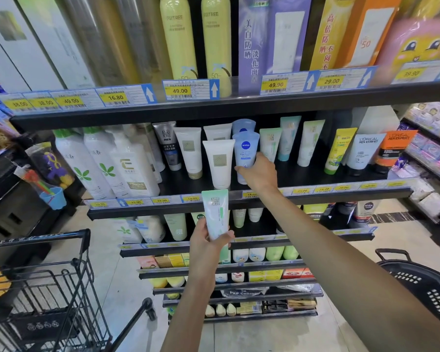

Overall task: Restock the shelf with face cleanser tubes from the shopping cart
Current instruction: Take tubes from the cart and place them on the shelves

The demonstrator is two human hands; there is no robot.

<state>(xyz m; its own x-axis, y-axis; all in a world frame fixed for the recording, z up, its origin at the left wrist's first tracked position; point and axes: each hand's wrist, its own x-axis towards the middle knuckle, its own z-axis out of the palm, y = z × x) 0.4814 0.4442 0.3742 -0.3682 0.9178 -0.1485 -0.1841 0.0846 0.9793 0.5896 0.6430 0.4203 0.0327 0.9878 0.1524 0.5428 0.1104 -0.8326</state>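
**Two tubes in hand at the cleanser shelf**

The person has one tube in each hand. The left hand (206, 240) is curled round the lower end of a mint-green and white cleanser tube (216, 212), held upright with its flat crimped end on top, in front of the edge of the cleanser shelf (341, 193) and not yet on it. It is pale, with a white upper part, a green stripe down the middle and small printed characters near the top.

The right hand (259, 172) reaches onto the shelf and grips the bottom of a pale blue Nivea tube (245, 154), which stands upright on the shelf board just beside a white tube (219, 162). A second blue tube (243, 126) stands directly behind it.

Three plain white tubes with a small square label can be counted in this part of the shelf, two further back and one at the front. To the right of the hand stand three more mint-green and white tubes (271, 143), a yellow tube (339, 149) and two L'Oreal Men Expert tubes (361, 151), one white and one orange. On the left are three tall white bottles (132, 168).

The black shopping cart (48, 288) stands at lower left; what it holds is hard to make out.
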